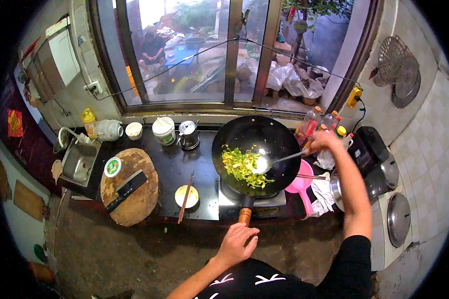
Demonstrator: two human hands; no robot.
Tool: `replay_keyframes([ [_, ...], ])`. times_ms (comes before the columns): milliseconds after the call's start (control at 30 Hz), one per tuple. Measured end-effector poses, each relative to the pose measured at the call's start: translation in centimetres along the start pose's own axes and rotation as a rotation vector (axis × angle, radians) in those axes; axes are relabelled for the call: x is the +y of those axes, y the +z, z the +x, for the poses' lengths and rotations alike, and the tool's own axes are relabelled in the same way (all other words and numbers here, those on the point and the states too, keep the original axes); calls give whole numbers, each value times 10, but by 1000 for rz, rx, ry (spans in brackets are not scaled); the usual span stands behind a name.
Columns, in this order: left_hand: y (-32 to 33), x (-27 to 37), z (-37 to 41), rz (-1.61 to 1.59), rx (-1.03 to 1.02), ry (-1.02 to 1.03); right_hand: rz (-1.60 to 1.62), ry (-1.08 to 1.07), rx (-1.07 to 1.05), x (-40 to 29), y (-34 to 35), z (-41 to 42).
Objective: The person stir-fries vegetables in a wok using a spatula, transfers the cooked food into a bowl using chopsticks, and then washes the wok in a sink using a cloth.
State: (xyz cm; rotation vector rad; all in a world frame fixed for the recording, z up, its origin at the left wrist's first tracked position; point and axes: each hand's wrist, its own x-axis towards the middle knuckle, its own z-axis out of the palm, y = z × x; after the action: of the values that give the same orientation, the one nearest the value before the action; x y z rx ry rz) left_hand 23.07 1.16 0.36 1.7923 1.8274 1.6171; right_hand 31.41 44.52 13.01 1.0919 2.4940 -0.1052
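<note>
A black wok [256, 129] sits on a gas stove [265, 211], with chopped green and yellow food [243, 164] in its lower left part. My right hand [321, 141] is closed around the handle of a metal spatula [286, 157], whose blade rests against the food. At the wok's wooden handle [245, 216] is my left hand [238, 241]; its palm side lies over the handle's end, some fingers bent, and whether it grips is unclear. Left of the stove, chopsticks [187, 194] lie across a small bowl [191, 202].
A cleaver [131, 187] and a round lid [112, 167] lie on a round wooden chopping board [142, 203]. A pink ladle [303, 183], a white cloth [323, 198] and bottles [308, 121] stand or lie right of the wok. A person [152, 50] sits outside the window.
</note>
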Motion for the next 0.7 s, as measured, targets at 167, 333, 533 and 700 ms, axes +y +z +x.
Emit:
replay_keyframes([
  [167,-2,0,0,12,-21,-3,423,-90,37,-7,63,5],
  [333,-4,-1,0,-7,-22,2,25,-138,577,-23,27,-76],
  [533,-4,-1,3,-8,-53,11,-492,-224,874,-13,-11,-143],
  [700,-2,-1,2,-23,-31,3,-637,-398,819,-32,-25,-182],
])
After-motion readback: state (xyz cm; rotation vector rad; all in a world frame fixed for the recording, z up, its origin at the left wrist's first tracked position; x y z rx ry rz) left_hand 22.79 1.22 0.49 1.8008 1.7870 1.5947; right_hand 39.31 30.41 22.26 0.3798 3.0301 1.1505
